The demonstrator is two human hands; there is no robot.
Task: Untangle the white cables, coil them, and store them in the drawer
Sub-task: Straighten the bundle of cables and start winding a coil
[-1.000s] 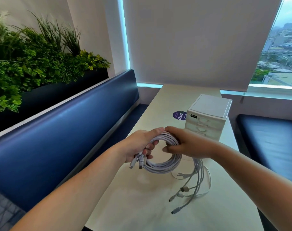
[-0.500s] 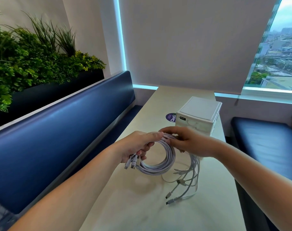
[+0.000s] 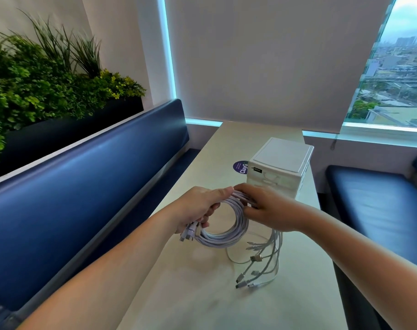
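the cables (image 3: 223, 239) are hanging over the table (image 3: 202, 294), between the left hand (image 3: 202, 206) and the right hand (image 3: 269, 208). their ends (image 3: 255, 277) are lying on the table below the right hand. the box (image 3: 281, 160) is sitting behind the hands. a bench (image 3: 83, 186) is running along the left.

**Clearance Around the Desk**

The white drawer unit (image 3: 281, 163) stands on the desk (image 3: 198, 296) directly beyond the left hand (image 3: 200, 208) and right hand (image 3: 271, 208), blocking the far right side. To its left, around the purple sticker (image 3: 240, 166), the desk surface is open, as is the near end. Loose ends of the white cables (image 3: 217, 241) trail across the desk below the right hand. The blue bench backrest (image 3: 83, 186) borders the left edge.
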